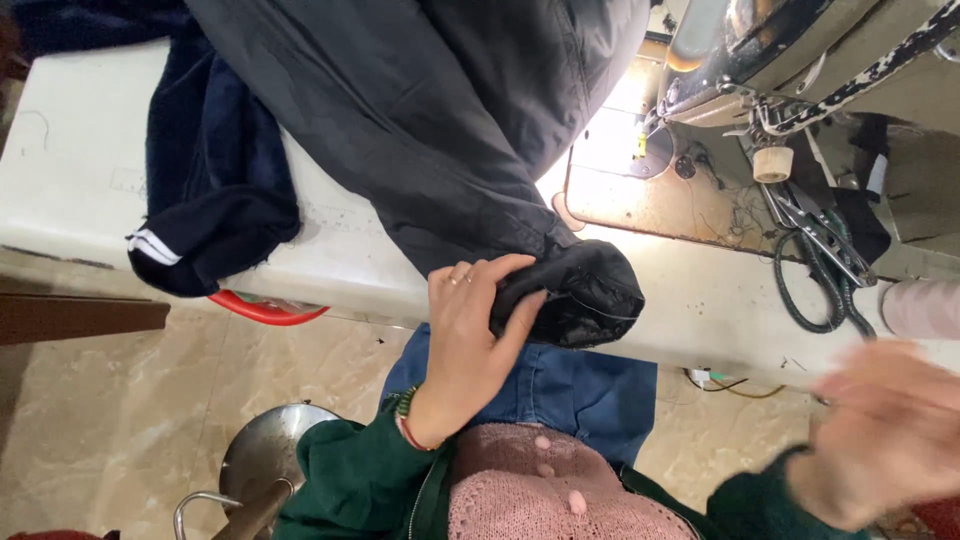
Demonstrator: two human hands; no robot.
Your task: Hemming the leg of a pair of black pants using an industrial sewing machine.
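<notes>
Two hands: left (pixel 470 335) grips the black garment's cuff (pixel 580 290); right (pixel 885 425), blurred, spreads empty.

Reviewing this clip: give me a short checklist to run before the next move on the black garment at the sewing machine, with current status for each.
1. Left hand grips the black garment at its bunched end: ok.
2. Right hand steady: not ok, it is blurred and holds nothing.
3. Garment under the sewing machine needle: cannot tell.
4. Scissors clear of the fabric: ok.
5. Navy garment secure on the white table: not ok, it hangs over the edge.
</notes>
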